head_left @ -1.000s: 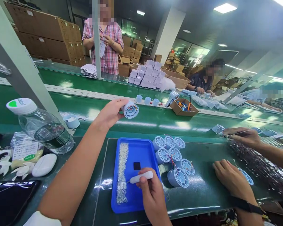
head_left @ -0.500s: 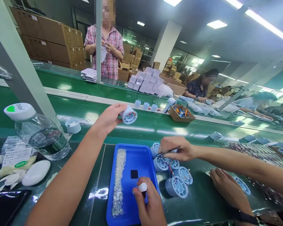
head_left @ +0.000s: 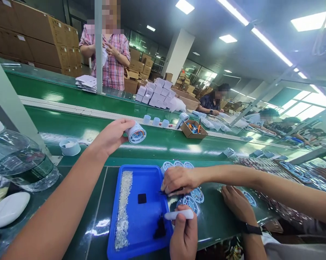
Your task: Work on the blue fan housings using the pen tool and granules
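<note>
My left hand point(head_left: 111, 135) is closed around a light-blue cylindrical housing point(head_left: 137, 133), held up over the green belt with its spoked end and coloured wires facing me. In my right hand point(head_left: 183, 234) is a white pen-shaped tool point(head_left: 179, 215), lying sideways over the right rim of a blue tray point(head_left: 149, 180). Small clear pieces point(head_left: 124, 206) line the tray's left side. A black square point(head_left: 142, 198) lies near its middle. Below the tool's tip is a dark patch point(head_left: 160, 227), too unclear to name.
A co-worker's hand point(head_left: 179, 179) reaches over the tray's right rim with something dark; their other hand point(head_left: 237, 202) rests on the table. Similar housings point(head_left: 191, 205) stand between. A bottle point(head_left: 24, 162) is at left. White boxes point(head_left: 159, 92) and a parts carton point(head_left: 194, 130) lie beyond.
My right hand has turned the white tool from upright to sideways and moved right, uncovering a dark patch. The co-worker's hand has come to the tray's rim. The view has shifted right.
</note>
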Tool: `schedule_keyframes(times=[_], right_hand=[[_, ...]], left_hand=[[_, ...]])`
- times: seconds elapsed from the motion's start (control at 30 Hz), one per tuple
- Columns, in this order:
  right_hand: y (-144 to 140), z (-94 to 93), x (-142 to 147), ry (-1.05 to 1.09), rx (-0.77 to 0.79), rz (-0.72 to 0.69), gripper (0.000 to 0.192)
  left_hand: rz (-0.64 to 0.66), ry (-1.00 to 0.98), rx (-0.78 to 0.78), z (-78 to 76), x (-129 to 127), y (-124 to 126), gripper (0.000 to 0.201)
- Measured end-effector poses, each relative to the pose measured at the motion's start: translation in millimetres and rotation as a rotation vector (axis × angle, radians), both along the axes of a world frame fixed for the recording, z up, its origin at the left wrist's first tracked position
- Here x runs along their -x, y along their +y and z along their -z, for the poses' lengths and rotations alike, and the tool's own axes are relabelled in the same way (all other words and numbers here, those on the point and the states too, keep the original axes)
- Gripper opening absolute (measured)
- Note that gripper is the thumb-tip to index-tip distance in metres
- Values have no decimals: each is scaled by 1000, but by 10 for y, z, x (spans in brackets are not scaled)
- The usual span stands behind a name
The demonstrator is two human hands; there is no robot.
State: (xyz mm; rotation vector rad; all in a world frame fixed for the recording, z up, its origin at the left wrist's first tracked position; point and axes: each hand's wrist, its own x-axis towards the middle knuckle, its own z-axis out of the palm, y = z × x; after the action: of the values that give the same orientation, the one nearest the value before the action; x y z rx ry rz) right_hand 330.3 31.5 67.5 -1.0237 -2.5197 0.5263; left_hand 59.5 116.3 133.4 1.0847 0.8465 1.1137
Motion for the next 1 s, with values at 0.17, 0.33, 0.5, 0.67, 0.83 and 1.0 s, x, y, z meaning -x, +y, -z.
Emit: schedule_keyframes(times=[0.17, 0.33, 0.5, 0.67, 0.83, 1.0], right_hand=[[-120, -61, -116, -172, 217, -335, 40], [-84, -98, -351, -222, 303, -165, 25], [-11, -111, -692, -211, 259, 92, 37], [-659, 155, -1123, -141, -3, 521, 53], [-1444, 366, -1364, -124, -234, 788, 49], [-1062, 223, -746, -449, -493, 660, 31]], left_hand=[[-37, 54, -1, -20, -17, -10, 12], [-24, 80, 9, -22, -35, -14, 12], [-11, 124, -5, 22, -24, 17, 11], [10, 117, -34, 56, -27, 41, 13], [4, 107, -50, 55, -47, 41, 12], [2, 83, -53, 64, -50, 41, 14]])
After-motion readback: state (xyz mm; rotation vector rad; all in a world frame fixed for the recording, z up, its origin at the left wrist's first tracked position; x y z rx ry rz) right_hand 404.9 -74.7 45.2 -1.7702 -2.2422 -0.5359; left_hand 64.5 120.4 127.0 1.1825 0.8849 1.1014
